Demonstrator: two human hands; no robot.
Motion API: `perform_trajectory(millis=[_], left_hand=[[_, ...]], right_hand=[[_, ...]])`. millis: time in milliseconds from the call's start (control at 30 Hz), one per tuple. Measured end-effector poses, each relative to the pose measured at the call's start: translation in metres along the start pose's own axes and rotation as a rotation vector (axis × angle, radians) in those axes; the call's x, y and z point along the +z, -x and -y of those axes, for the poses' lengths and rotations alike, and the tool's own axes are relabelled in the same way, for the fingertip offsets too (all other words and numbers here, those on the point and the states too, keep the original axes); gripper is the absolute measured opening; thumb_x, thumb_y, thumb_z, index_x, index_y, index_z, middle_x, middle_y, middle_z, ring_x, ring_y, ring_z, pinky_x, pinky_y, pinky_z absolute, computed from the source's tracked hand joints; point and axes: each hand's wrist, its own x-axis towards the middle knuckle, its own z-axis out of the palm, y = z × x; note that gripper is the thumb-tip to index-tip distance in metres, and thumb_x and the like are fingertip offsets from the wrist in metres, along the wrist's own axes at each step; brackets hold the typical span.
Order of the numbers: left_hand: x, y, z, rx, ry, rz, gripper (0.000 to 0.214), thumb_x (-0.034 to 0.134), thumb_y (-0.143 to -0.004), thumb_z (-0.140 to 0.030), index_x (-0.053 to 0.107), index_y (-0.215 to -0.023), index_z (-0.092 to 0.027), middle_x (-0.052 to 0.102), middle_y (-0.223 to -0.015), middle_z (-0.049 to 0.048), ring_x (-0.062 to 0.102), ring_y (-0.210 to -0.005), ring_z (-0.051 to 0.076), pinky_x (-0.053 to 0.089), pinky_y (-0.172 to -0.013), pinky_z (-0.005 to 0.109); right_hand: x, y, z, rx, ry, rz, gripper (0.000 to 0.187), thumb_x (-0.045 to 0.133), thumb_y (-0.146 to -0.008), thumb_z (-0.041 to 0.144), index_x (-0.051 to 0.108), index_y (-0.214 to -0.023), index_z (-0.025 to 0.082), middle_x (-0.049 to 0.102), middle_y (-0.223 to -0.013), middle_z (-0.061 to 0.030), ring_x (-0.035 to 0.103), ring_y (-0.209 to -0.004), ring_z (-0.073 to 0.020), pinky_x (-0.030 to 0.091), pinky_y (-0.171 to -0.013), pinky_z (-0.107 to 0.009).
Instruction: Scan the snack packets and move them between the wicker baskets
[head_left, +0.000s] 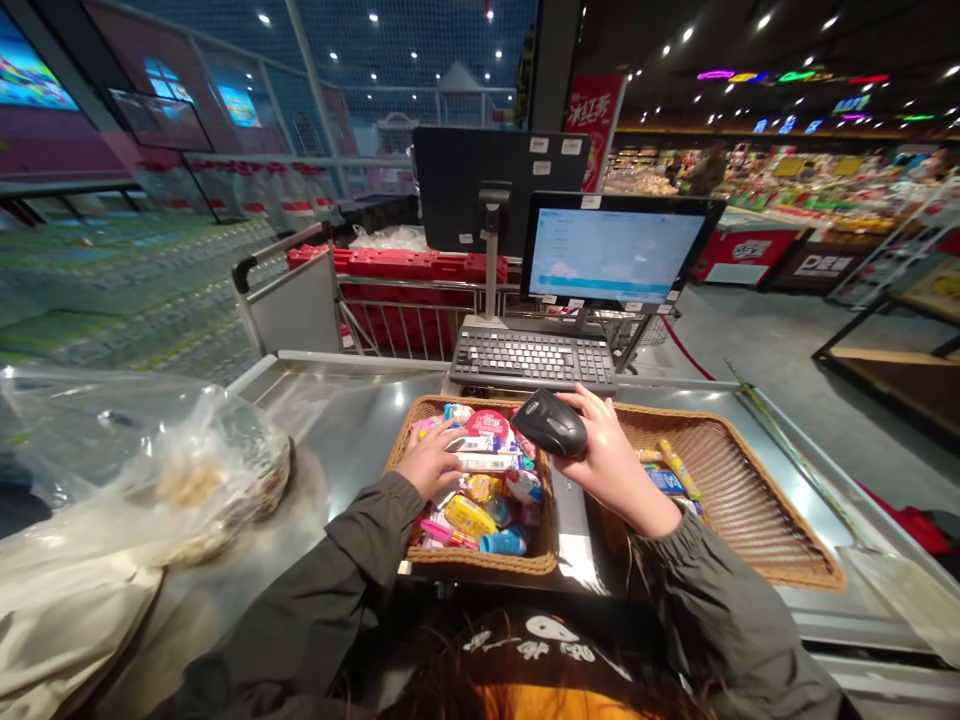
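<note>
My right hand (611, 460) is wrapped round a black barcode scanner (551, 423), its head tilted left over the edge of a wicker basket. That left basket (487, 562) is full of small packaged sweets and snacks. My left hand (431, 460) rests over its left side, fingers stretched and spread, touching or just above the packets. Beside its fingertips lie white packets with barcodes (487, 462) and a round red-lidded tub (487, 425). Closer to me are a yellow packet (470, 515) and a blue wrapped item (502, 541).
A second wicker basket (750, 490) on the right holds a few packets (667, 480). A keyboard (532, 358) and lit screen (615, 255) stand behind the baskets. Clear plastic bags (187, 470) lie on the metal counter (345, 410) at left. A trolley (405, 320) stands beyond.
</note>
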Motion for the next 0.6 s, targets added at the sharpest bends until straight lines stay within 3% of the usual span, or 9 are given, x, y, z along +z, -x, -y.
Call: perform_trajectory(millis=[167, 333, 467, 600], left_hand=[[-0.003, 0.0, -0.003, -0.01, -0.052, 0.036, 0.011, 0.071, -0.074, -0.017, 0.075, -0.075, -0.027, 0.056, -0.142, 0.0063, 0.038, -0.141, 0.036, 0.011, -0.112, 0.073], [-0.017, -0.012, -0.02, 0.078, -0.062, 0.02, 0.004, 0.07, -0.079, -0.024, 0.073, -0.082, -0.025, 0.056, -0.142, 0.0103, 0.041, -0.139, 0.036, 0.016, -0.112, 0.072], [-0.025, -0.042, -0.049, 0.211, -0.01, 0.02, 0.012, 0.065, -0.086, -0.033, 0.074, -0.089, -0.025, 0.053, -0.145, 0.0111, 0.039, -0.14, 0.036, 0.018, -0.111, 0.071], [-0.017, -0.089, -0.091, 0.351, 0.042, 0.053, 0.018, 0.064, -0.088, -0.039, 0.073, -0.095, -0.026, 0.051, -0.147, 0.0095, 0.035, -0.143, 0.034, 0.016, -0.114, 0.068]], right_hand=[[-0.005, 0.006, -0.002, 0.036, 0.003, -0.007, 0.043, 0.061, -0.074, 0.021, 0.062, -0.117, 0.022, 0.056, -0.135, -0.0136, 0.033, -0.143, -0.041, 0.022, -0.11, -0.074], [-0.023, 0.02, -0.02, 0.111, 0.018, -0.078, 0.049, 0.062, -0.071, 0.02, 0.06, -0.119, 0.021, 0.057, -0.133, -0.0138, 0.035, -0.142, -0.0396, 0.026, -0.111, -0.07], [-0.05, 0.038, -0.043, 0.154, 0.086, -0.172, 0.045, 0.062, -0.072, 0.022, 0.061, -0.117, 0.021, 0.058, -0.132, -0.0136, 0.036, -0.141, -0.0381, 0.029, -0.113, -0.064], [-0.078, 0.056, -0.064, 0.207, 0.164, -0.273, 0.041, 0.063, -0.074, 0.028, 0.062, -0.114, 0.021, 0.057, -0.131, -0.0145, 0.037, -0.139, -0.0397, 0.029, -0.112, -0.066]])
